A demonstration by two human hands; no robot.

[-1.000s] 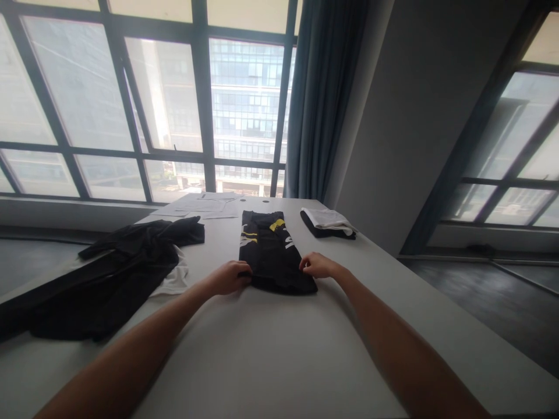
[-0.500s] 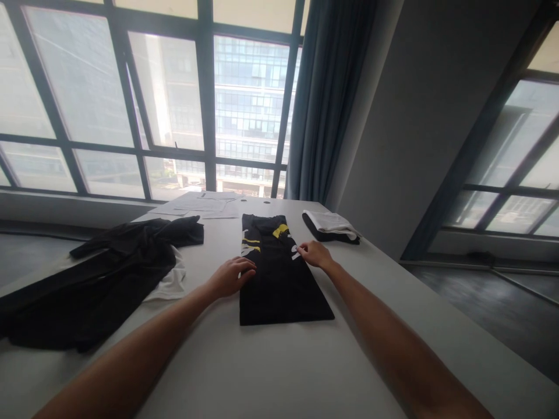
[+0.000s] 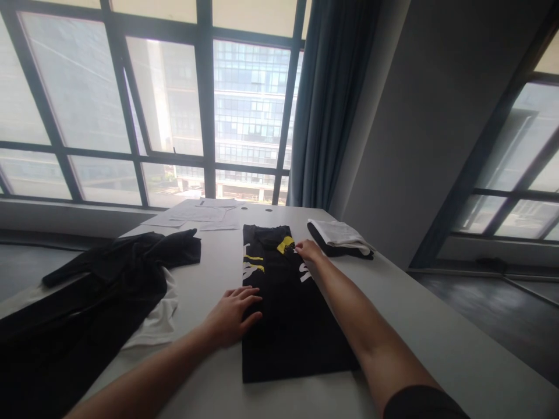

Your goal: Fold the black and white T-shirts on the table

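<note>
A black garment [image 3: 288, 314] with yellow and white print lies folded into a long strip on the white table [image 3: 437, 331]. My left hand [image 3: 233, 317] rests flat on its left edge, fingers stretched out. Farther along, my right hand [image 3: 308, 251] touches the strip's right edge near the yellow print, fingers curled in a pinch on the cloth.
A heap of black clothes [image 3: 96, 291] with a white piece [image 3: 155, 326] under it covers the table's left side. A folded white and black stack [image 3: 340, 235] sits at the far right. Papers [image 3: 196, 214] lie at the far end by the window.
Both hands let go of the strip's near end. The right hand slid away along the right edge toward the print, the left stayed flat on the left edge. The view moved closer.
</note>
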